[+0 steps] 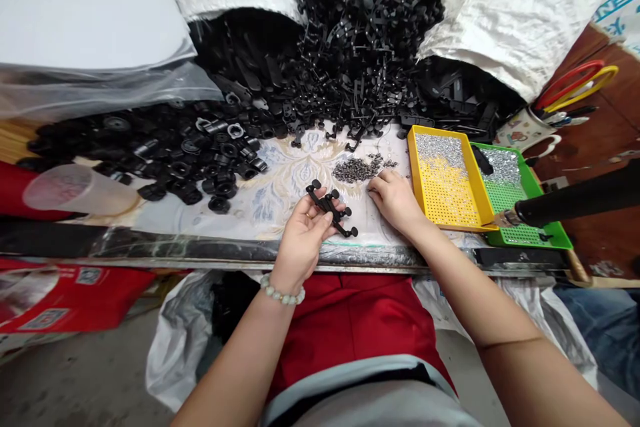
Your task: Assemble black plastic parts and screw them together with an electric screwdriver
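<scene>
Soft, even light with faint shadows; the black pile (355, 60) turns murky in its dark center, and the picture bows outward well away from it.

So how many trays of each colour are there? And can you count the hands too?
Yellow tray: 1
Green tray: 1
Left hand, holding a black plastic part: 1
Right hand: 1
Total: 4

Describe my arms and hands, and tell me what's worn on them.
The left hand and the right hand are bare, with no gloves, and no sleeves show on the arms. The left wrist wears a bracelet of round pale green beads; the right wrist wears nothing.
</scene>
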Motion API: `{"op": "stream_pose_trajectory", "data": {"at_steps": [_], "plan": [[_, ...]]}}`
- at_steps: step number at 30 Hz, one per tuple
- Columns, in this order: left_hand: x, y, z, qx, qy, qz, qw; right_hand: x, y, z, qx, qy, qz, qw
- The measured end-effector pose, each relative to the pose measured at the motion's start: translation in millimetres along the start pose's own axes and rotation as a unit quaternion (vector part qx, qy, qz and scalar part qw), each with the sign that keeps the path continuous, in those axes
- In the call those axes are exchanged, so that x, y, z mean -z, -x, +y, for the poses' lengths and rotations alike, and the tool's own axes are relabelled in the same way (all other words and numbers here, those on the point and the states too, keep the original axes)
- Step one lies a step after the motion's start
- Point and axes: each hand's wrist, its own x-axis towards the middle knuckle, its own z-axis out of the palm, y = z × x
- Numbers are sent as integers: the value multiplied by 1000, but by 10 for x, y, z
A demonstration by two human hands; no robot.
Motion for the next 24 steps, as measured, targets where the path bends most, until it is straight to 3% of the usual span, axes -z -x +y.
{"op": "stream_pose_trajectory", "data": {"at_steps": [5, 9, 12, 17, 20, 24], "plan": [[-4, 10, 1, -2, -2, 2, 1000, 25, 33, -71, 22, -126, 41, 991], [-11, 16, -19, -15, -17, -4, 1000, 107, 117, -236, 46, -314, 79, 945], [-9, 10, -31, -17, -19, 1, 1000, 141, 167, -346, 30, -399, 89, 912], [-1, 8, -7, -3, -2, 5, 1000, 91, 207, -390, 1, -455, 93, 886], [-3, 13, 5, 6, 15, 1, 1000, 42, 197, -374, 21, -477, 111, 871], [-5, 12, -8, -6, 26, 1, 1000, 65, 181, -378, 25, -533, 87, 841]]}}
